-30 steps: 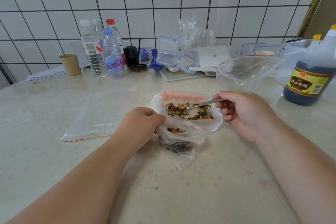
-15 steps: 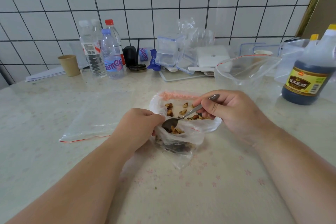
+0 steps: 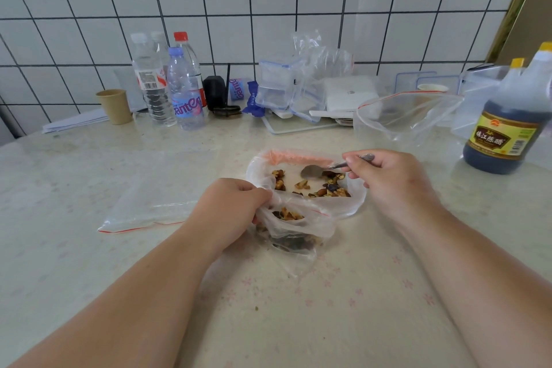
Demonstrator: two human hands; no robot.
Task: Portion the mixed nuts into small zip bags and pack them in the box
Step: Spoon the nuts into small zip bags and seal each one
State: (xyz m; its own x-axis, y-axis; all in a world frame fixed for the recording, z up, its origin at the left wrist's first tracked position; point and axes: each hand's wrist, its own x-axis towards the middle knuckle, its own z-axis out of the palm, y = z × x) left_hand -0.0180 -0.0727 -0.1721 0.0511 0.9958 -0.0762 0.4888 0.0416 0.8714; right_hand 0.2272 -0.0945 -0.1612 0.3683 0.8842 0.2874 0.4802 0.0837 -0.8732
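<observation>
Right hand [image 3: 391,185] is gripping the spoon [image 3: 325,169]; left hand [image 3: 230,212] is pinching the small zip bag [image 3: 298,222] open at frame centre: scoop modestly, tip inside.

Mixed nuts [image 3: 324,188] loose in open clear bag [image 3: 352,203]; small zip bag [image 3: 301,227] in front, part-filled, mouth open.

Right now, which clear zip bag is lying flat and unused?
The flat zip bag left of the left hand. The small zip bag is gripped and holds nuts; the large bag stands open.
</observation>
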